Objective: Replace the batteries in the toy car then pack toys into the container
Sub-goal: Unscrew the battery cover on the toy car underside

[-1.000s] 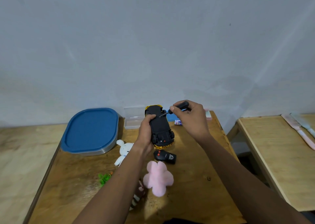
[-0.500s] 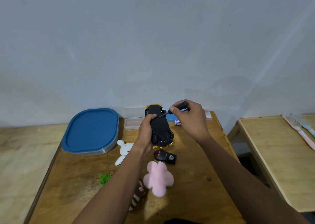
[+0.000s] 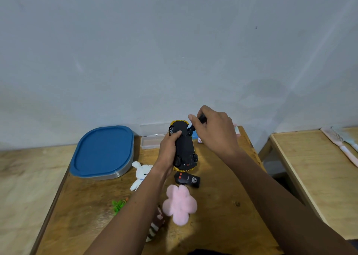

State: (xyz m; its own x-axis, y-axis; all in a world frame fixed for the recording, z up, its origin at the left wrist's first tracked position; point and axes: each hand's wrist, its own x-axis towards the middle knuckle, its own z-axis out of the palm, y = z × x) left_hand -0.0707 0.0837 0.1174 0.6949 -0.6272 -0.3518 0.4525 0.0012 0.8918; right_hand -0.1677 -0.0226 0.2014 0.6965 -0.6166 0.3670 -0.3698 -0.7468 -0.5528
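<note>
Reaching in from the lower edge of the frame, both forearms met at the toy car (image 3: 185,148) in the centre, which was turned upside down with its black underside up and its gold body beneath. The left hand (image 3: 168,150) gripped the car along its left flank, fingers wrapped under the body and the thumb laid across the underside near the far wheel. The right hand (image 3: 215,132) arched over the car's far end, wrist raised, its fingers clamped on a dark-handled screwdriver (image 3: 202,118) that slanted down and left, the tip meeting the underside just beside the left thumb. Whether the car's near end touched the counter (image 3: 222,206) could not be told. Left of centre sat the container (image 3: 102,150) with its blue lid on. Just below the car lay a black remote (image 3: 187,179), then a pink plush flower (image 3: 179,203); a white bunny (image 3: 140,172) and a green toy (image 3: 118,205) lay left of the left forearm.
</note>
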